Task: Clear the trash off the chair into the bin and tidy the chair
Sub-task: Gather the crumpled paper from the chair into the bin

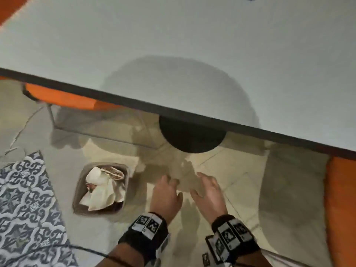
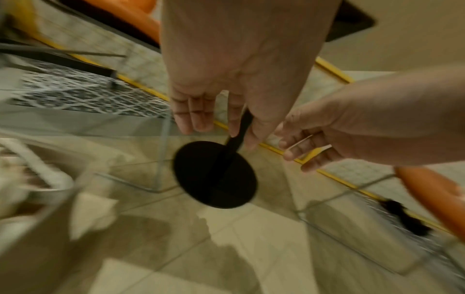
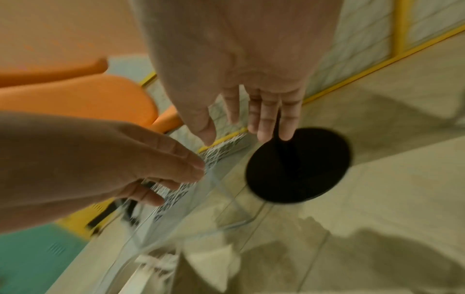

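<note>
A small rectangular bin [image 1: 76, 191] stands on the tiled floor at the left. It holds crumpled white paper [image 1: 102, 196] and a wrapper. My left hand [image 1: 174, 187] and right hand [image 1: 200, 185] hover side by side over the floor, just right of the bin. Both have relaxed fingers and hold nothing. The left wrist view shows the left hand [image 2: 208, 117] with loose straight fingers and the bin [image 2: 37, 208] blurred at the left. In the right wrist view the right hand [image 3: 241, 127] is likewise empty. An orange chair [image 1: 341, 199] shows at the right edge.
A white table [image 1: 192, 45] with a dark edge fills the upper head view. Its black round base [image 1: 192, 137] sits on the floor beyond my hands. A second orange chair [image 1: 57, 96] stands under the table at the left. A patterned rug [image 1: 25, 205] lies left of the bin.
</note>
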